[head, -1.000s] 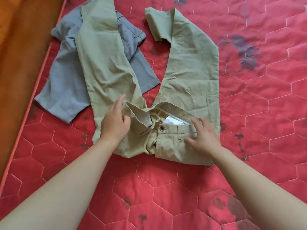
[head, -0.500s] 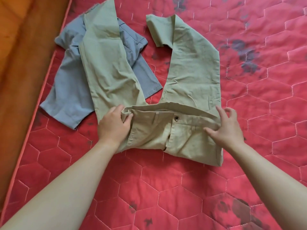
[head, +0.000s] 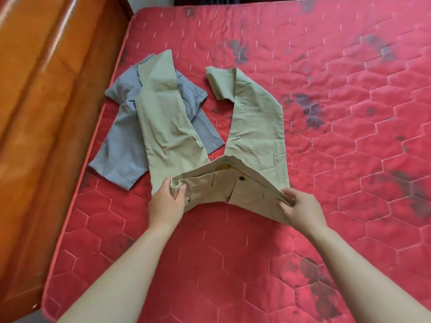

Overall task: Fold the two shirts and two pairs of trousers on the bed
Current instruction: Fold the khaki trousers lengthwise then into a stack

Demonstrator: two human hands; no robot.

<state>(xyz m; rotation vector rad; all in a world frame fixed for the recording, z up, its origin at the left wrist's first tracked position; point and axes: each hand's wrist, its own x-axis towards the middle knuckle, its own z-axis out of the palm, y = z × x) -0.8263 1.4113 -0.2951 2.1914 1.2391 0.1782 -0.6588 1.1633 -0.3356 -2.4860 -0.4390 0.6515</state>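
Khaki trousers point(head: 256, 127) lie front side up on the bed's red quilted mattress point(head: 338, 73), which fills most of the view and carries dark blotches across its hexagon stitching. A glossy orange-brown wooden board point(head: 46, 108) runs along the mattress's left edge. The trousers sit left of centre, waistband nearest the person and the two legs spreading away in a V. The left leg lies over a grey garment point(head: 121, 141) that is crumpled flat near the wooden board. The right leg rests straight on the mattress, its far hem folded over towards the left. The waistband gapes open, with a bit of yellow lining showing inside. Both hands hold it: the left hand point(head: 165, 206) grips the left end with its thumb on the front of the cloth, and the right hand point(head: 302, 208) pinches the right end between curled fingers. A dark button point(head: 241, 178) sits at the middle of the waistband, between the hands.
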